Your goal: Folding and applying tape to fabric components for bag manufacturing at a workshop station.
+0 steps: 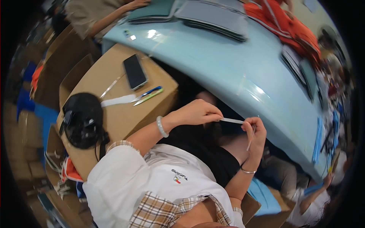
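Both hands are up over the lap, just below the near edge of the pale blue worktop [243,76]. The left hand [197,113] pinches one end of a thin white strip [232,121]; the right hand [255,131] grips the other end, so the strip spans the short gap between them. To the left, a cardboard box [114,110] carries a black cap [81,119], two pens [148,95] and a black phone [135,71]. Farther off, grey folders [213,15] lie stacked on the worktop's far side.
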`<action>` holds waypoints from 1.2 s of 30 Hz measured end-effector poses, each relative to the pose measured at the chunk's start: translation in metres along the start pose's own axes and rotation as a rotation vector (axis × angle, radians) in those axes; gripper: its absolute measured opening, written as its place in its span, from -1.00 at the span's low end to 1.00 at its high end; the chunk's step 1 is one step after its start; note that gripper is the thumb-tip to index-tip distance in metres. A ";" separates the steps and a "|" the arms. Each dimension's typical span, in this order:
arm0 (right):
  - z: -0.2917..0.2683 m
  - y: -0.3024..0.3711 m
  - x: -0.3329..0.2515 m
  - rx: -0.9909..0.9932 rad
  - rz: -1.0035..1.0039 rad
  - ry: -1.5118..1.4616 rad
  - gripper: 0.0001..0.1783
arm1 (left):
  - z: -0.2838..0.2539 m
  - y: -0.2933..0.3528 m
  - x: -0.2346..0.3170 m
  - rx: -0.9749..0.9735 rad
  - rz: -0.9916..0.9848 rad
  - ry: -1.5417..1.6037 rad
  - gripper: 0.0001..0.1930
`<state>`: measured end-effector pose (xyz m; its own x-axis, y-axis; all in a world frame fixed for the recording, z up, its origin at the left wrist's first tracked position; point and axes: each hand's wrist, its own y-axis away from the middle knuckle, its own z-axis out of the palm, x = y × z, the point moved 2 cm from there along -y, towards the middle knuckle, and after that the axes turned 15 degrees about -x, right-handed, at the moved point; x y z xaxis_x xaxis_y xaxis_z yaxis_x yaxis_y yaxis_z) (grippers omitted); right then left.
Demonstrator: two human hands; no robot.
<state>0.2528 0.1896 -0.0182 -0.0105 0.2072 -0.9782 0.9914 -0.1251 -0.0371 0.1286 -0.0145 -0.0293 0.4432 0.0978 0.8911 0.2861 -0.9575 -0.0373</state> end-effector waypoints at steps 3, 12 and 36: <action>0.005 -0.004 0.005 -0.017 0.039 0.111 -0.92 | -0.003 0.010 0.003 0.035 -0.065 -0.122 -0.79; 0.025 -0.033 -0.009 -0.150 0.010 0.344 -0.86 | -0.013 0.044 0.006 0.114 -0.188 -0.187 -0.82; 0.077 -0.182 -0.078 -0.410 -0.326 0.722 -0.84 | -0.008 0.061 -0.016 0.181 -0.390 -0.129 -0.82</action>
<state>0.0636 0.1220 0.0490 -0.3525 0.7498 -0.5599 0.9237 0.3748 -0.0796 0.1326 -0.0770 -0.0420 0.3715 0.4865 0.7908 0.5919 -0.7803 0.2019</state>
